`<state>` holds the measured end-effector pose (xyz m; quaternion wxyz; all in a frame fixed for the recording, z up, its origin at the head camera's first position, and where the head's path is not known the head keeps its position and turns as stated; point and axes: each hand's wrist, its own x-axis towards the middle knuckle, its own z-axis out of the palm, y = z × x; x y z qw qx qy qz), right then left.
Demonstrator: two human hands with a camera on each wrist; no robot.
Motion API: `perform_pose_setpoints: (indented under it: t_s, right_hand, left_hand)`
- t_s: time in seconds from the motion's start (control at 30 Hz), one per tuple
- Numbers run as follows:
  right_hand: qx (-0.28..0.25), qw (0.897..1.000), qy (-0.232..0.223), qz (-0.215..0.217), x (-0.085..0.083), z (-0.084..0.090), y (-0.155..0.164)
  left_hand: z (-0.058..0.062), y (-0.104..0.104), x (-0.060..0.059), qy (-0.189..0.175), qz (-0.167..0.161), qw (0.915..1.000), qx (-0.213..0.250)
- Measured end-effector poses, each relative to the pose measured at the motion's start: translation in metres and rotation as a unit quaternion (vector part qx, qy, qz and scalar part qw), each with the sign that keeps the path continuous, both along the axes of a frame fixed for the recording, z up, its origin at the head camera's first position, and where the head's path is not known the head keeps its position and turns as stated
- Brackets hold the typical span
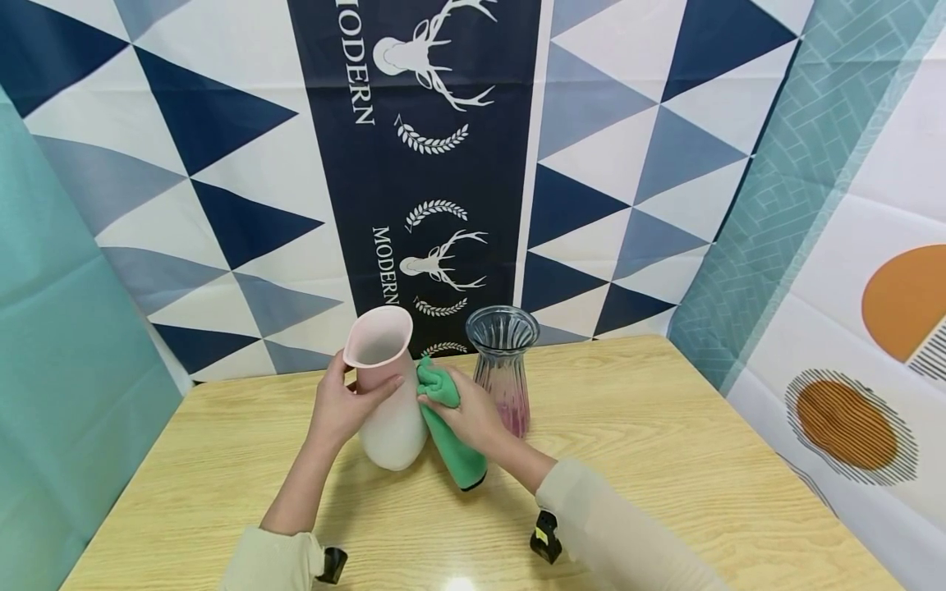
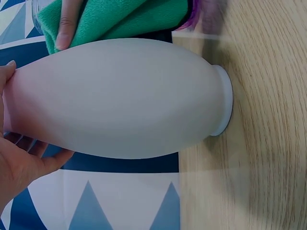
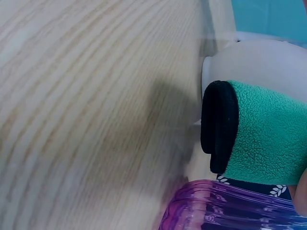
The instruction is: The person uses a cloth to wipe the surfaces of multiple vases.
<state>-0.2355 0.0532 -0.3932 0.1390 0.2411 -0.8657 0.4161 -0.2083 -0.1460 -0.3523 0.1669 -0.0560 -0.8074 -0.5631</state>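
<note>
A vase (image 1: 392, 419), pink at the neck and white below, stands near the back of the table in the head view. My left hand (image 1: 342, 404) grips it around the neck; the left wrist view shows its white body (image 2: 129, 98) and foot on the wood. In my right hand (image 1: 470, 410) is a bunched green cloth (image 1: 452, 439), held against the vase's right side. The cloth's black-edged end (image 3: 261, 132) hangs down in the right wrist view. Just right of that hand stands a ribbed glass vase (image 1: 504, 336), blue-grey above and pink-purple at the bottom, partly hidden by the hand.
The light wooden table (image 1: 636, 468) meets a patterned cloth backdrop (image 1: 591, 205) close behind both vases. A teal curtain (image 1: 74, 345) borders the left side, and a white panel with orange shapes (image 1: 835, 345) the right.
</note>
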Motion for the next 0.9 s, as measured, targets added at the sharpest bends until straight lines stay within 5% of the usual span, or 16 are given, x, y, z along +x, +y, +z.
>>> perform_pose_setpoints:
  t_s: [0.63, 0.9]
  right_hand:
    - [0.059, 0.997, -0.039, -0.032, 0.006, -0.025, 0.006]
    - [0.03, 0.998, -0.031, -0.037, 0.005, -0.02, 0.007]
  left_hand:
    - [0.001, 0.0, 0.0, -0.008, -0.005, 1.0, -0.001]
    - [0.002, -0.001, 0.0, -0.006, -0.004, 1.0, 0.0]
